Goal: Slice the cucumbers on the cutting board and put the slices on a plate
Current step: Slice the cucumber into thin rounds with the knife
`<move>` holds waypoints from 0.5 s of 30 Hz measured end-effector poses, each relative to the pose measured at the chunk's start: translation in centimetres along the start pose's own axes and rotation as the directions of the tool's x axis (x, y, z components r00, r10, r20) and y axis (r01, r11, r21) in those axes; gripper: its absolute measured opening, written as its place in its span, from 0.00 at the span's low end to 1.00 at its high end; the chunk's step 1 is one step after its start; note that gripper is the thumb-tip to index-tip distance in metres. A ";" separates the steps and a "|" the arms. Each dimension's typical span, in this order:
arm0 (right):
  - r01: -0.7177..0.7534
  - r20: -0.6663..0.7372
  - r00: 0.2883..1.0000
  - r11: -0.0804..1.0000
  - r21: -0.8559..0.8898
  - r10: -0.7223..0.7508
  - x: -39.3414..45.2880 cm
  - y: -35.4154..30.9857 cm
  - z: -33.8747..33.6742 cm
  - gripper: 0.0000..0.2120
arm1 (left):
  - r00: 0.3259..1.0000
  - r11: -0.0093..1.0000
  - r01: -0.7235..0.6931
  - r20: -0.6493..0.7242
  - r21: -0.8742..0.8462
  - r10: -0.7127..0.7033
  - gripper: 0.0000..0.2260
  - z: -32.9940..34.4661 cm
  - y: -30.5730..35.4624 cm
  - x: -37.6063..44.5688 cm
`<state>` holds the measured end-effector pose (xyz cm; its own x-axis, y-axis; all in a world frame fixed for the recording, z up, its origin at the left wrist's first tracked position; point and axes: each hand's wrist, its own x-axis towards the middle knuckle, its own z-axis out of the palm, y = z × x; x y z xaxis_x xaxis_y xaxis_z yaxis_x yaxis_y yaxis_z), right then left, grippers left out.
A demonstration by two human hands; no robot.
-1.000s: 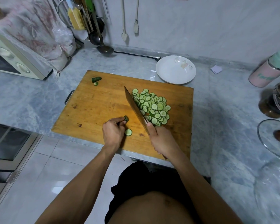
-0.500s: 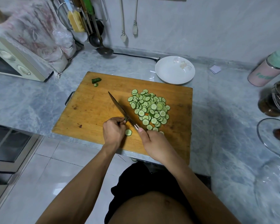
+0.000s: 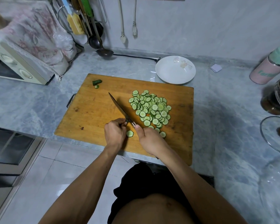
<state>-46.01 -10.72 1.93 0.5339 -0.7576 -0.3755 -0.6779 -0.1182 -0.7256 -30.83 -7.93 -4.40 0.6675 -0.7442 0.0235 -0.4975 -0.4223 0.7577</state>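
On the cutting board (image 3: 94, 113), the left hand (image 3: 115, 135) pinches a tiny cucumber stub (image 3: 126, 121); the right hand (image 3: 149, 141) grips the knife (image 3: 118, 107). Slices (image 3: 149, 108) look wet, thin and slippery, so scoop them from beneath.

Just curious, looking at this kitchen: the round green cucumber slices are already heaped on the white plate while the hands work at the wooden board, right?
Not quite. The head view shows the round green cucumber slices heaped on the wooden cutting board; the white plate holds none. The hands do work at the board.
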 end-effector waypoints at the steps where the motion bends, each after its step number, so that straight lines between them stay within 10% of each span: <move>1: -0.003 -0.007 1.000 1.000 0.006 0.003 0.1 0.2 0.0 0.31 | 1.000 1.000 0.008 -0.001 -0.005 -0.008 0.12 -0.1 0.0 0.0; 15: -0.026 -0.059 0.998 0.997 0.075 0.031 -1.4 2.3 -2.3 0.27 | 1.000 0.998 -0.005 0.018 -0.059 0.006 0.07 0.1 0.4 0.1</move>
<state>-49.44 -11.41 2.14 0.4823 -0.7973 -0.3628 -0.6520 -0.0501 -0.7566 -31.00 -8.25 -4.20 0.6544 -0.7560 0.0166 -0.4675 -0.3872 0.7947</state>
